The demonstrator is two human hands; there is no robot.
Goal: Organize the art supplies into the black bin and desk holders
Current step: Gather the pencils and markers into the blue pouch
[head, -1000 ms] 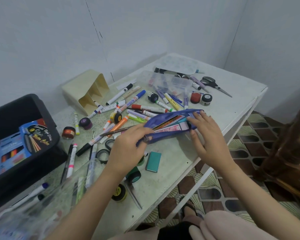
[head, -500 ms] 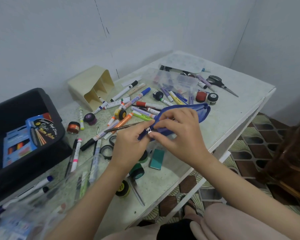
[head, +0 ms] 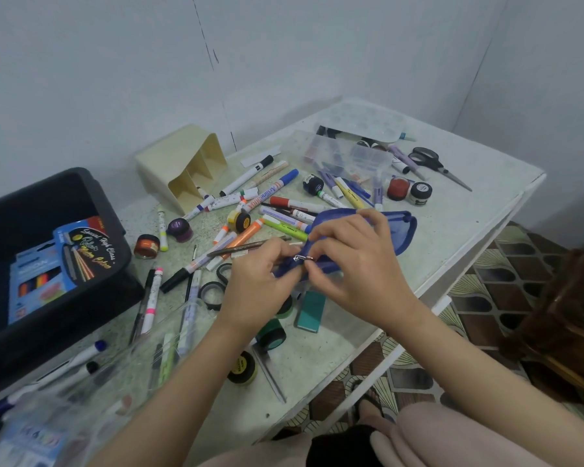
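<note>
Right now both hands meet over the middle of the tabletop, close together and both clamped on the blue pouch. The left hand grips the pouch's near end, fingers curled round the fabric. The right hand pinches the small metal zipper pull between thumb and forefinger. The pouch's far end rests on the tabletop and points away to the right, just beside a scatter of loose markers.

At the left edge sits the black bin, with two boxes of colour pens lying inside it. The cream desk holder lies tipped on its side near the wall, between the bin and the markers, with its open compartments facing the person. An orange paint pot and a purple paint pot stand near the bin. Black tape rolls lie just beside the left hand, and a teal block lies under the right wrist. At the far side are a clear compartment box and, nearer the corner, black scissors.
</note>
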